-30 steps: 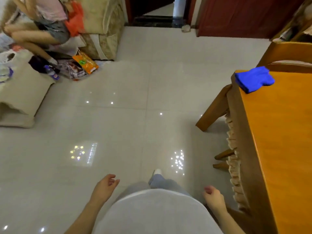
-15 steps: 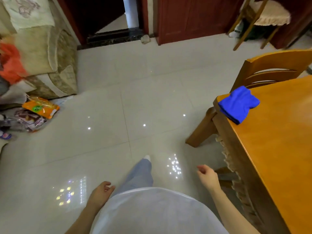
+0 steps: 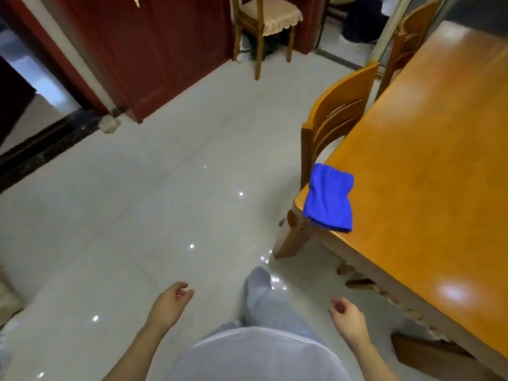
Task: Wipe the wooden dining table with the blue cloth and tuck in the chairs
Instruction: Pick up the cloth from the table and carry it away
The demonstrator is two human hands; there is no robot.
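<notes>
The blue cloth (image 3: 329,198) lies folded on the near corner of the wooden surface (image 3: 428,171), untouched, so no wiping has begun, and the chair (image 3: 334,119) at the end is not yet tucked in. Both the left hand (image 3: 171,303) and right hand (image 3: 347,317) hang empty, fingers loosely curled. The surface's right side is cut off, and a second chair (image 3: 409,42) is only partly visible.

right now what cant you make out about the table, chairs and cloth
Head view, the only one:
- Wooden table: far end and right side cut off by the frame edge.
- Chair at the near end: its seat is hidden under the tabletop.
- Second chair further along: mostly hidden behind the table, blurred.
- Blue cloth: folded, underside hidden.
- Any dirt on the tabletop: glare and blur hide it.
</notes>
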